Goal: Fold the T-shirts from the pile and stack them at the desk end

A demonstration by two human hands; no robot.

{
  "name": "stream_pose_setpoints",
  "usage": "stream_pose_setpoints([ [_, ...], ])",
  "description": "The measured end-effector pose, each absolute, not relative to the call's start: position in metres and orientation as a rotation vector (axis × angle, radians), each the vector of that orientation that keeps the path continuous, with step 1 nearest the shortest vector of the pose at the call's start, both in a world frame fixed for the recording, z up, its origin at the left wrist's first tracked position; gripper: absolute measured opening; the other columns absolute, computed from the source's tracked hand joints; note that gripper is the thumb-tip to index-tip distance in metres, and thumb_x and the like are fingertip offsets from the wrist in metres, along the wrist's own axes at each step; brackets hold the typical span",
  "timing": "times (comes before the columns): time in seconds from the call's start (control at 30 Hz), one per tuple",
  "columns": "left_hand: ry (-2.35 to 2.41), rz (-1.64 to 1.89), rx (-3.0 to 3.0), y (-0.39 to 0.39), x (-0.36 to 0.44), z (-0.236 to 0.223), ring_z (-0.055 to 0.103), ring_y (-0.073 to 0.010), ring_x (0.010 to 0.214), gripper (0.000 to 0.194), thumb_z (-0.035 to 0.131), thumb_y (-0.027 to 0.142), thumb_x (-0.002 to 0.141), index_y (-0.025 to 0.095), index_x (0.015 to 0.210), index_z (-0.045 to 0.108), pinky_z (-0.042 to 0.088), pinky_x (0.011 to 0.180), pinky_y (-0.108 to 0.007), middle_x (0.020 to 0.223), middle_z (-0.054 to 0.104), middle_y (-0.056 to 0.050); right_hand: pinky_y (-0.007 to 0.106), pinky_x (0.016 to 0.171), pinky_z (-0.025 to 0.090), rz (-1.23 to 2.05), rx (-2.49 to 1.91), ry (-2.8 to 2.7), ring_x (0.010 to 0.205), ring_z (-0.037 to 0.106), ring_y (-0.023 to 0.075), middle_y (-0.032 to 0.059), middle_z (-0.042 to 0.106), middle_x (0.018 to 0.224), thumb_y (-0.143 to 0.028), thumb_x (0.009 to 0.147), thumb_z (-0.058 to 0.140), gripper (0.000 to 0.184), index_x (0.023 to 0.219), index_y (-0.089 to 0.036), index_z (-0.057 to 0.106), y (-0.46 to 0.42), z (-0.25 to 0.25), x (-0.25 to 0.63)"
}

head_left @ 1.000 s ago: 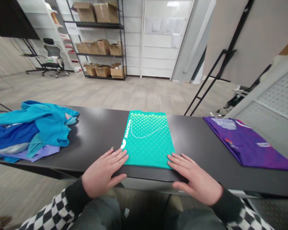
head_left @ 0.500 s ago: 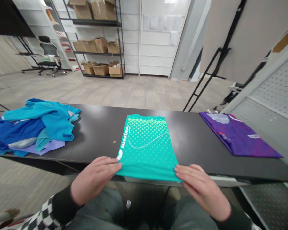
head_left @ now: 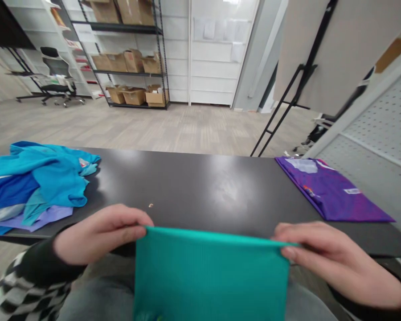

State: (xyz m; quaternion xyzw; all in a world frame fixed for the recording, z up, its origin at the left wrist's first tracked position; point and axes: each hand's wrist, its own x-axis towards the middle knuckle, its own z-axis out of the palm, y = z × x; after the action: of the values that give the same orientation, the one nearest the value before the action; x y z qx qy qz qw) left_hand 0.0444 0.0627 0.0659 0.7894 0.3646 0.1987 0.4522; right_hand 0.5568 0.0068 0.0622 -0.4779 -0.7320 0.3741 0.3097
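Observation:
A teal shirt (head_left: pixel 210 276) hangs in front of me, stretched taut between my hands along its upper edge. My left hand (head_left: pixel 103 232) pinches its upper left corner between thumb and fingers. At the upper right corner, my right hand (head_left: pixel 330 256) grips the cloth the same way. The visible side is mostly plain, with a small dark patch at the bottom of the view. The shirt's lower part runs out of view.
A crumpled pile of blue and lilac clothes (head_left: pixel 53 174) lies at the left of the black table (head_left: pixel 187 191). A folded purple shirt (head_left: pixel 334 189) lies at the right, beside a perforated panel (head_left: pixel 387 120). A tiny scrap (head_left: pixel 150 205) sits on the tabletop.
The teal shirt lay flat on the table with its printed side up. Now it is lifted off, drawn toward me and hanging, held at two corners. My hands have moved apart.

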Motion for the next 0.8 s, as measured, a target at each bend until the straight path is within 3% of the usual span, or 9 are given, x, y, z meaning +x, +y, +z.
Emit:
stream_pose_setpoints([
  [0.07, 0.96, 0.491, 2.039, 0.109, 0.056, 0.055, 0.078, -0.0239, 0.089, 0.031, 0.066, 0.049, 0.11, 0.028, 0.105, 0.088, 0.061, 0.082, -0.029, 0.097, 0.085, -0.004, 0.039, 0.08, 0.065, 1.059, -1.291, -1.997, 0.086, 0.079, 0.029, 0.0071, 0.086, 0.097, -0.057, 0.104, 0.079, 0.03, 0.103, -0.03, 0.092, 0.056, 0.056, 0.543],
  [0.2, 1.144, 0.428, 2.312, 0.182, 0.073, 0.012, 0.075, -0.027, 0.106, 0.042, 0.052, 0.053, 0.113, 0.025, 0.108, 0.083, 0.057, 0.099, -0.036, 0.109, 0.084, -0.006, 0.039, 0.083, 0.059, 0.991, -1.373, -2.002, 0.09, 0.075, 0.0279, 0.0064, 0.084, 0.098, -0.069, 0.102, 0.072, 0.048, 0.106, -0.024, 0.086, 0.138, 0.008, 0.533],
  [0.37, 1.308, 0.295, 2.544, 0.24, 0.088, -0.023, 0.069, -0.0308, 0.112, 0.04, 0.045, 0.047, 0.111, 0.025, 0.104, 0.077, 0.051, 0.108, -0.047, 0.115, 0.08, -0.01, 0.038, 0.077, 0.051, 0.646, -1.464, -2.158, 0.084, 0.07, 0.0261, 0.005, 0.08, 0.092, -0.054, 0.105, 0.064, 0.033, 0.103, -0.025, 0.079, 0.195, -0.029, 0.533],
  [0.53, 1.409, 0.423, 2.571, 0.282, 0.093, -0.031, 0.067, -0.0303, 0.105, 0.033, 0.057, 0.051, 0.104, 0.024, 0.1, 0.075, 0.05, 0.101, -0.046, 0.109, 0.077, -0.009, 0.04, 0.083, 0.053, 0.431, -1.402, -2.248, 0.088, 0.069, 0.0267, 0.009, 0.075, 0.095, -0.044, 0.101, 0.066, 0.024, 0.095, -0.024, 0.079, 0.246, -0.035, 0.536],
  [0.8, 1.592, 0.471, 2.52, 0.348, 0.095, -0.033, 0.068, -0.0305, 0.106, 0.035, 0.067, 0.056, 0.099, 0.023, 0.091, 0.075, 0.049, 0.099, -0.045, 0.105, 0.078, -0.009, 0.04, 0.083, 0.057, 0.397, -1.616, -2.122, 0.087, 0.069, 0.0259, 0.0087, 0.08, 0.101, -0.044, 0.096, 0.08, 0.022, 0.096, -0.023, 0.086, 0.33, -0.042, 0.54],
])
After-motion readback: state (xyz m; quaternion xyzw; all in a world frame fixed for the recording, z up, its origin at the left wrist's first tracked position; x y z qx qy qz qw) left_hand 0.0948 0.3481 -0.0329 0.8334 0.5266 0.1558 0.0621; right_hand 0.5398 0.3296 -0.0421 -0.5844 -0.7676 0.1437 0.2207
